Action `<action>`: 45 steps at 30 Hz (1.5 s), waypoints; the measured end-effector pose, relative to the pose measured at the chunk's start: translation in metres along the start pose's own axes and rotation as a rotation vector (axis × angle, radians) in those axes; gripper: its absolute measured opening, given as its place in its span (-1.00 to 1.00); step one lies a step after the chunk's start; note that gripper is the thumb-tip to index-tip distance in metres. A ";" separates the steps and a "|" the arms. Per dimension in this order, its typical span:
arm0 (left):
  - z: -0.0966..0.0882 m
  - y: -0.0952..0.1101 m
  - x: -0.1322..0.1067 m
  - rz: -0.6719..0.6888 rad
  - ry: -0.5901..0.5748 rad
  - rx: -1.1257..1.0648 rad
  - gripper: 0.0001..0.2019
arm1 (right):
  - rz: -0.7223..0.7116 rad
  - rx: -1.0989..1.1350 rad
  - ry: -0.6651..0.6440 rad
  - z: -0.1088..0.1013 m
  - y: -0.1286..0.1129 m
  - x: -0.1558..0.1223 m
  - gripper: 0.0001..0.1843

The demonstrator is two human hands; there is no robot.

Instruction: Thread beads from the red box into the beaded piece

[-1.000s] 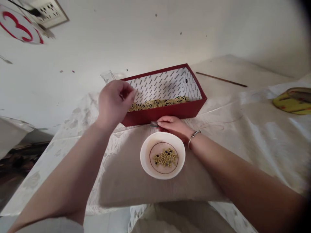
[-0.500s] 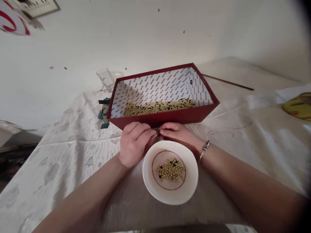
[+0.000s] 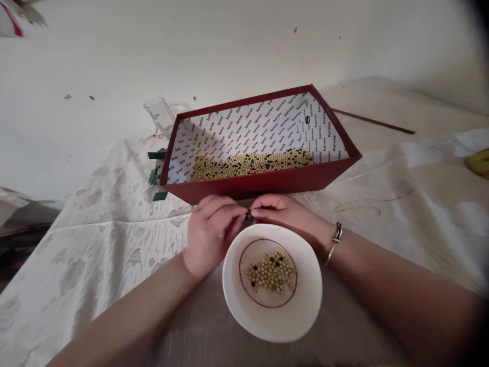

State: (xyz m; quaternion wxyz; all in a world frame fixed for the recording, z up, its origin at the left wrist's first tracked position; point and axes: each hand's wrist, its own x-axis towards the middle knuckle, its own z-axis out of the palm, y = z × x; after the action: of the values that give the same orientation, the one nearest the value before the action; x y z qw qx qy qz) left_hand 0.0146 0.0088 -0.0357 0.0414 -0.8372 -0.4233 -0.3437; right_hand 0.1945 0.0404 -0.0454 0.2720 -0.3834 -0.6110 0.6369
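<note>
Now lowered from the red box (image 3: 263, 182), the left hand (image 3: 212, 232), fingertips closed, meets the dark piece (image 3: 249, 216) the right hand (image 3: 286, 212) pinches.

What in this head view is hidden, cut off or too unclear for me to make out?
All in the head view:
1. Small dark piece: full shape covered by fingertips of the left hand and right hand.
2. Beads in the red box: depth hidden by its near wall.
3. Brown stick: left end hidden behind the box.
4. Yellow object: cut off by the right edge.
</note>
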 end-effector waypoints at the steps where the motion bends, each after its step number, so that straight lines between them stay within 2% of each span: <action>1: 0.000 0.000 0.000 -0.019 -0.004 -0.005 -0.87 | 0.003 0.008 0.000 0.000 0.000 0.000 -0.82; 11: 0.002 0.006 0.001 -0.181 0.010 -0.011 -0.93 | 0.019 0.056 0.008 0.002 -0.001 -0.001 -0.82; 16: 0.001 0.007 0.001 -0.208 0.015 -0.004 -0.95 | 0.046 0.058 0.017 0.002 -0.002 -0.001 -0.82; 28: 0.001 0.005 0.001 -0.179 0.020 0.053 -0.96 | 0.013 0.001 -0.002 0.003 -0.003 -0.002 -0.80; 34: 0.000 0.005 0.001 -0.081 -0.026 0.067 -0.94 | -0.027 -0.019 -0.007 0.002 -0.002 -0.001 -0.82; 39: -0.001 0.001 0.001 -0.094 0.032 0.138 -0.96 | 0.008 0.016 0.002 0.003 -0.004 -0.003 -0.83; 43: -0.001 0.004 0.001 -0.037 -0.038 0.090 -0.94 | -0.024 -0.006 0.000 0.002 -0.003 -0.002 -0.82; 45: -0.001 0.003 0.001 -0.039 -0.024 0.100 -0.94 | -0.007 0.010 0.009 0.003 -0.002 -0.001 -0.82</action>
State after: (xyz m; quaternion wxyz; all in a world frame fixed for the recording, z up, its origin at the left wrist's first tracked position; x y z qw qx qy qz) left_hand 0.0170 0.0069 -0.0341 0.0715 -0.8299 -0.4566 -0.3126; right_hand 0.1927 0.0380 -0.0429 0.2790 -0.3827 -0.6079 0.6373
